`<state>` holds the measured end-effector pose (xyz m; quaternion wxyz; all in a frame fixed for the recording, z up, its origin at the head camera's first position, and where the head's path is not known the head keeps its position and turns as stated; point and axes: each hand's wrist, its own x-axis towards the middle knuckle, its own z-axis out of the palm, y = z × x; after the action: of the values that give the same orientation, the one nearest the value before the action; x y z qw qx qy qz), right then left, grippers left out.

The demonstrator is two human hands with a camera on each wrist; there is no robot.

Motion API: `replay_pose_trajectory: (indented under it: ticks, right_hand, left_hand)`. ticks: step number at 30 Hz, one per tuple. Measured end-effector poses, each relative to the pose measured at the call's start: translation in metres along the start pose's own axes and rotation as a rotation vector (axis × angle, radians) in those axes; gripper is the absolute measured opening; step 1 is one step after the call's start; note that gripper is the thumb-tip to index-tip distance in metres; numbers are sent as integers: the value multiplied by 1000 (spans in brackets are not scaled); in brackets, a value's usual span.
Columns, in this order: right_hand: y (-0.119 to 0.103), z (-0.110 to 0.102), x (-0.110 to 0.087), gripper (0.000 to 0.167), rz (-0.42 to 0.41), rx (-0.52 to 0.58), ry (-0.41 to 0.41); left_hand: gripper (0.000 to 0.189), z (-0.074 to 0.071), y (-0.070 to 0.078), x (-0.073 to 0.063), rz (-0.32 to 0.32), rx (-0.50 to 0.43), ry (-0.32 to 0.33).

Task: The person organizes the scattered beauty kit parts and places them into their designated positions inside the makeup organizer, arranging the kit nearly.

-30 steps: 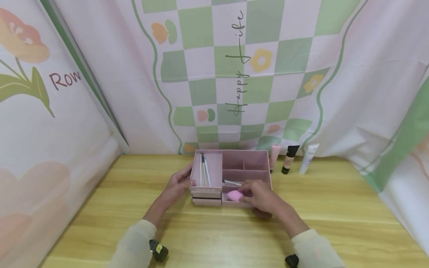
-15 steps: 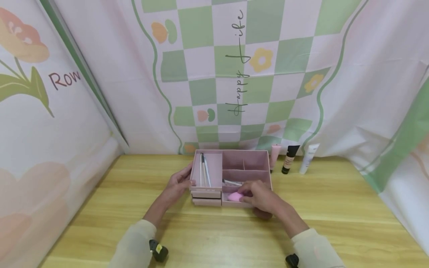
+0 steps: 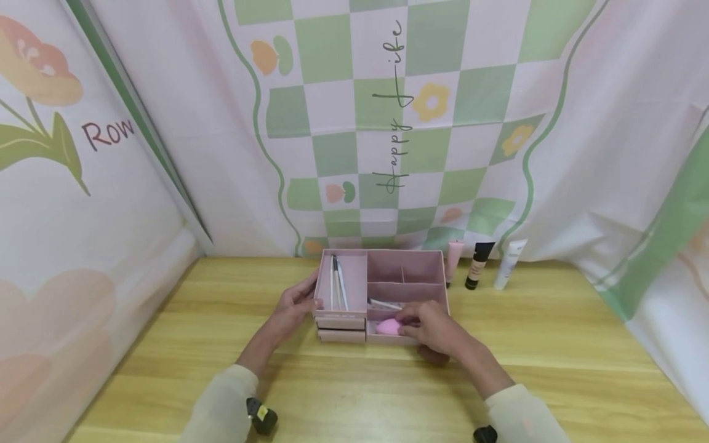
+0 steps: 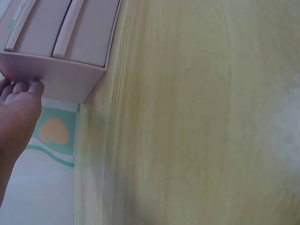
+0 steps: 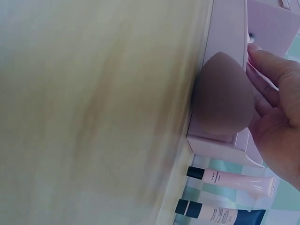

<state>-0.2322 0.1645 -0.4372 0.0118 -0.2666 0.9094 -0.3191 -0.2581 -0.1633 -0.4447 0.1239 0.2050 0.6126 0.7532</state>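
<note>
A pink desk organizer [image 3: 407, 269] stands near the back of the table, with drawers at its front left. My left hand [image 3: 293, 312] holds its left side, thumb over the rim; the left wrist view shows the fingertips against the side wall. With thumb and fingers my right hand [image 3: 434, 324] pinches a pink makeup sponge [image 3: 388, 327] inside the front right compartment. Below that hand, a brown makeup sponge [image 5: 222, 96] is at the organizer's front wall. Several thin brushes [image 3: 337, 283] lie in the left top tray. White sticks [image 3: 384, 304] are in the compartment behind the pink sponge.
To the organizer's right stand a pink tube [image 3: 454, 258], a black-topped tube [image 3: 479, 264] and a white tube [image 3: 509, 266]. A checkered curtain [image 3: 388, 123] hangs right behind. Wooden tabletop [image 3: 354, 394] extends in front and to both sides.
The pink sponge has turned slightly in my right fingers and sits a touch lower in the compartment. My left hand stays on the organizer's side.
</note>
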Motion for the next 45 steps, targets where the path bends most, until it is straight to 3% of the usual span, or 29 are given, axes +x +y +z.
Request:
replay_pose_trajectory:
  ticks: [23, 34, 45]
  right_hand:
    - [-2, -17, -28, 26, 13, 25, 33]
    - [1, -26, -50, 18, 18, -77, 53]
    - [4, -27, -66, 21, -14, -200, 77]
  left_hand:
    - [78, 0, 1, 0, -16, 6, 2]
    - [77, -1, -1, 1, -16, -14, 0]
    - [78, 0, -1, 1, -19, 2, 9]
